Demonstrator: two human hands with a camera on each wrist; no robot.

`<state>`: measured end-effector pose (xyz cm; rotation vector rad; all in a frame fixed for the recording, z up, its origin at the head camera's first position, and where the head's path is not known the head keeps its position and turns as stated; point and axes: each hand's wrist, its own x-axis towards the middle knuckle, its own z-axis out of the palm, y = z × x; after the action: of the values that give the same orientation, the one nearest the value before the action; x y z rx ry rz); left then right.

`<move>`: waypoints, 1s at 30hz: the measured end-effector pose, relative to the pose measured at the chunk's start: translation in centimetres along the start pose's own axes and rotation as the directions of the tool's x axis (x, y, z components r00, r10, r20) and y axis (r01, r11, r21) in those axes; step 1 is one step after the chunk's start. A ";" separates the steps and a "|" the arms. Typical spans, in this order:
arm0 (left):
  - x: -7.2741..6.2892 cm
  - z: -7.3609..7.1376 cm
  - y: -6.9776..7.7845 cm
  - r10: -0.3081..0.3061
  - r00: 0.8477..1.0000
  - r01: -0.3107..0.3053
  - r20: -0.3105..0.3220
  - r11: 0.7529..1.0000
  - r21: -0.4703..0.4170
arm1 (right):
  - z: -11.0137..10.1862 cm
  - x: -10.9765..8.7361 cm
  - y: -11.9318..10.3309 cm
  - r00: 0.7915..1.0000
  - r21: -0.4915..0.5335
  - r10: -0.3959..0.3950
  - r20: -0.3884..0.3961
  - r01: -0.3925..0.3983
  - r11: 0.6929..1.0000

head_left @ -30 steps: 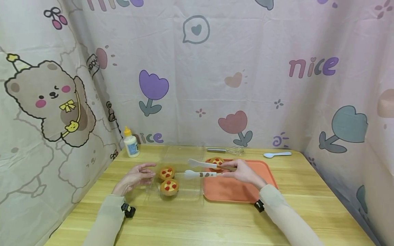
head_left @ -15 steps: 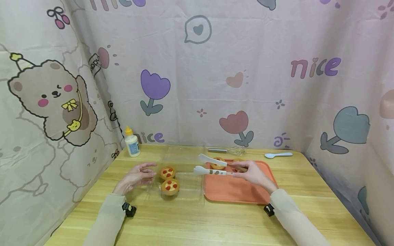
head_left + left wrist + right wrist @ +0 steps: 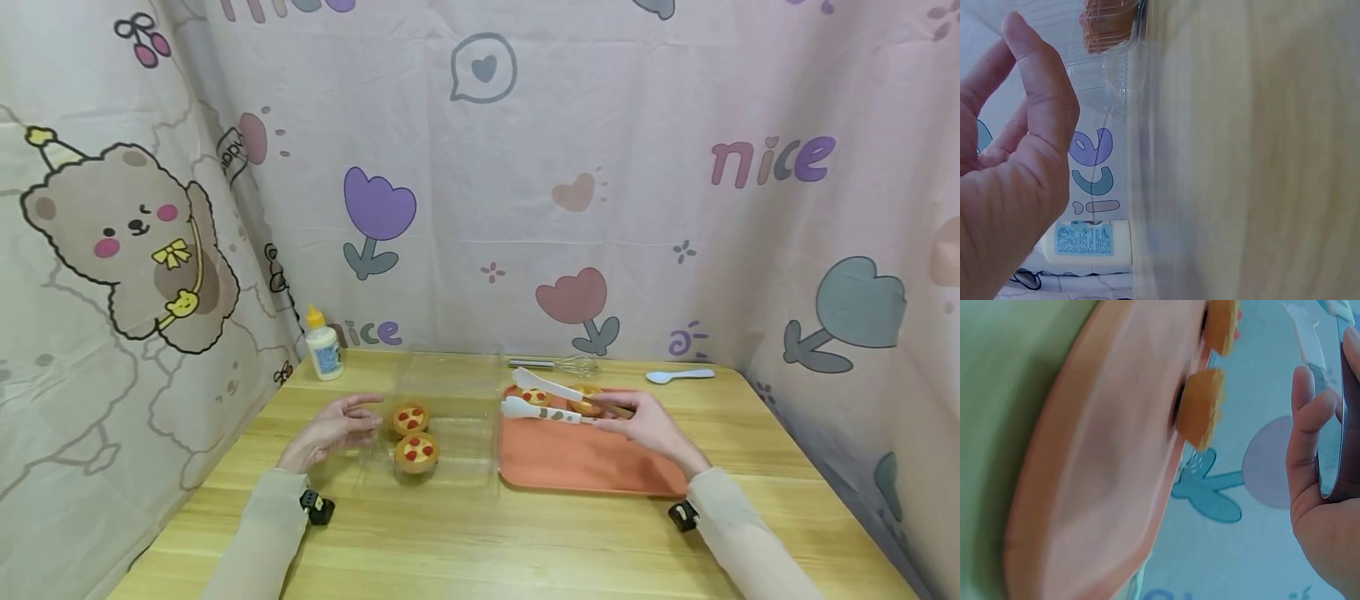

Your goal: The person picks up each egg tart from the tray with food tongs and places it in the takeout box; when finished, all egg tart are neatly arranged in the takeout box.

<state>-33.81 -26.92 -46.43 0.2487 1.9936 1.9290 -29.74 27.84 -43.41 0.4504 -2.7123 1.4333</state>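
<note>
My right hand (image 3: 658, 427) holds a pair of tongs (image 3: 551, 387) with white tips above the orange tray (image 3: 585, 468). The tongs' arms stand apart with nothing between their tips. Two small tarts with red toppings sit on the tray's far part: the left tart (image 3: 535, 397) shows between the tongs' arms, and the right tart (image 3: 583, 403) is partly covered by them. In a clear plastic box (image 3: 468, 460), a front tart (image 3: 416, 452) and a back tart (image 3: 410, 418) sit close together. My left hand (image 3: 330, 435) has relaxed fingers right at the box's left wall.
A glue bottle (image 3: 325, 354) with a yellow cap stands at the back left. A whisk (image 3: 570, 366) and a light blue spoon (image 3: 679, 377) lie along the table's back edge. The box's clear lid (image 3: 450, 373) stands behind it. A printed curtain (image 3: 465, 150) hangs behind the table.
The right hand has moved to the right with the tongs, across the tray. The right tart on the tray, earlier hidden by the hand, now shows. The left hand stays in place.
</note>
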 end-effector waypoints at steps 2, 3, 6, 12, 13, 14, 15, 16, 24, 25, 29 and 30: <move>0.1 0.1 0.0 -0.004 1.000 0.004 -0.003 1.000 0.004 | -0.5 -0.3 0.5 1.000 0.007 -0.005 -0.008 0.005 1.000; 0.1 0.1 0.0 -0.006 1.000 0.006 -0.003 1.000 0.004 | -0.8 -0.4 0.7 1.000 0.009 0.003 -0.019 -0.003 1.000; 0.1 0.1 -0.1 -0.008 1.000 0.008 -0.013 1.000 0.008 | -1.4 -0.8 1.3 0.999 -0.009 0.008 -0.035 -0.009 1.000; -0.2 0.1 -0.2 -0.006 1.000 0.006 -0.013 1.000 0.005 | -2.6 -1.5 2.3 0.999 -0.057 -0.012 -0.048 0.009 0.998; -0.2 0.2 -0.2 -0.008 1.000 0.008 -0.014 1.000 0.006 | -2.7 -1.6 2.4 0.999 -0.061 -0.014 -0.048 0.012 0.998; -0.3 0.1 -0.3 -0.007 1.000 0.007 -0.011 1.000 0.006 | -2.9 -1.6 2.5 0.999 -0.060 -0.017 -0.048 0.014 0.998; -0.3 0.1 -0.3 -0.006 1.000 0.006 -0.011 1.000 0.006 | -3.1 -1.7 2.6 0.999 -0.064 -0.017 -0.048 0.014 0.998; -0.2 0.1 -0.3 -0.005 1.000 0.005 -0.011 1.000 0.008 | -3.3 -1.8 2.6 0.999 -0.062 -0.018 -0.044 0.015 0.998; -0.2 0.2 -0.2 -0.011 1.000 0.012 -0.025 1.000 0.017 | -4.2 -2.2 3.3 0.997 -0.080 0.036 -0.069 -0.042 0.996; -0.1 0.2 -0.2 -0.012 1.000 0.012 -0.026 1.000 0.018 | -4.3 -2.2 3.4 0.996 -0.076 0.053 -0.077 -0.058 0.995; -0.1 0.2 -0.2 -0.012 1.000 0.013 -0.022 1.000 0.015 | -4.9 -2.4 3.7 0.988 -0.061 0.117 -0.105 -0.124 0.990; 0.0 0.1 -0.3 -0.009 1.000 0.010 -0.018 1.000 0.016 | -5.1 -2.4 3.7 0.986 -0.065 0.124 -0.110 -0.132 0.989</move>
<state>-33.71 -26.83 -46.68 0.2262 2.0190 1.9168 -28.93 34.50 -43.90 0.1935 -2.7412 1.3399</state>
